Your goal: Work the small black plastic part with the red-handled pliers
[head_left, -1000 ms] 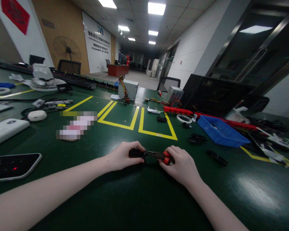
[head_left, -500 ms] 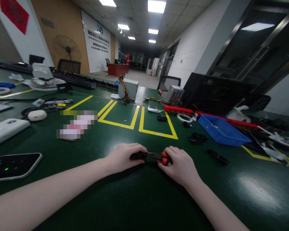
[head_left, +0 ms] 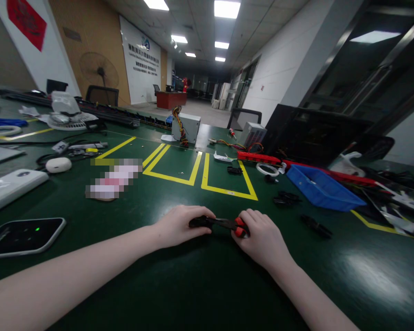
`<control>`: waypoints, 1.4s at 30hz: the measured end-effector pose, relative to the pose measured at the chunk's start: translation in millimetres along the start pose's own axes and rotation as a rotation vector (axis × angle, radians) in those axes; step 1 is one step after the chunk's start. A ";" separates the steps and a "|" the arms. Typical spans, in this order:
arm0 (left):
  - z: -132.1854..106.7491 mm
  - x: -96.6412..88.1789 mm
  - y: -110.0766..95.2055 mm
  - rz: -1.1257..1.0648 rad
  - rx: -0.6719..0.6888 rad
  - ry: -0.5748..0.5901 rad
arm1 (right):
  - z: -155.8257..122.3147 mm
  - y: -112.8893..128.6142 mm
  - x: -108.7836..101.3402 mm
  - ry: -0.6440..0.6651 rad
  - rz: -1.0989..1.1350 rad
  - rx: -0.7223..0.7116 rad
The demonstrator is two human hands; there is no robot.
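Observation:
My left hand (head_left: pixel 175 227) is closed around a small black part (head_left: pixel 199 221), pinched between thumb and fingers. My right hand (head_left: pixel 264 236) grips pliers (head_left: pixel 226 223) by their red and black handles. The dark jaws of the pliers point left and meet the black part; whether they bite on it is too dark to tell. Both hands are low over the dark green table (head_left: pixel 193 285). To the right lie more black parts (head_left: pixel 287 198), with another black piece (head_left: pixel 316 226) closer to me.
A blue tray (head_left: pixel 324 188) stands right of the yellow tape rectangles (head_left: pixel 229 191). Beyond are a power supply box (head_left: pixel 189 128) with wires and a red strip (head_left: pixel 258 157). On the left lie a black-faced device (head_left: pixel 24 236), a white power bank (head_left: pixel 15 191) and a white case (head_left: pixel 58 165).
The whole view has shifted slightly, so things sit a little further right. Both hands keep their hold on the black part and the pliers, with hardly any visible movement.

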State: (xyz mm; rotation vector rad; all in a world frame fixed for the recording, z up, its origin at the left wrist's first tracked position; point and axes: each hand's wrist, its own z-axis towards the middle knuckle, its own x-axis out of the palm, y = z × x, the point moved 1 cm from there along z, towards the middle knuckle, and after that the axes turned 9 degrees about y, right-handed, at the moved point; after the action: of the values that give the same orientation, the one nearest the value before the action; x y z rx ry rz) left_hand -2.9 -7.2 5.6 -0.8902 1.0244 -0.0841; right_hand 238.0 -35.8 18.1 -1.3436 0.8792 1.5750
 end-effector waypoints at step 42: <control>-4.1 1.4 -8.8 0.102 0.108 0.074 | -1.0 -3.9 2.5 0.082 0.121 -0.038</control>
State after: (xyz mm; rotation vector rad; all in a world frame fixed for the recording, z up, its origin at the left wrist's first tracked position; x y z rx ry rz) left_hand -2.4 -16.1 9.7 -0.7403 1.1217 -0.0860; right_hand 242.0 -34.8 15.5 -1.4131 1.0009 1.6453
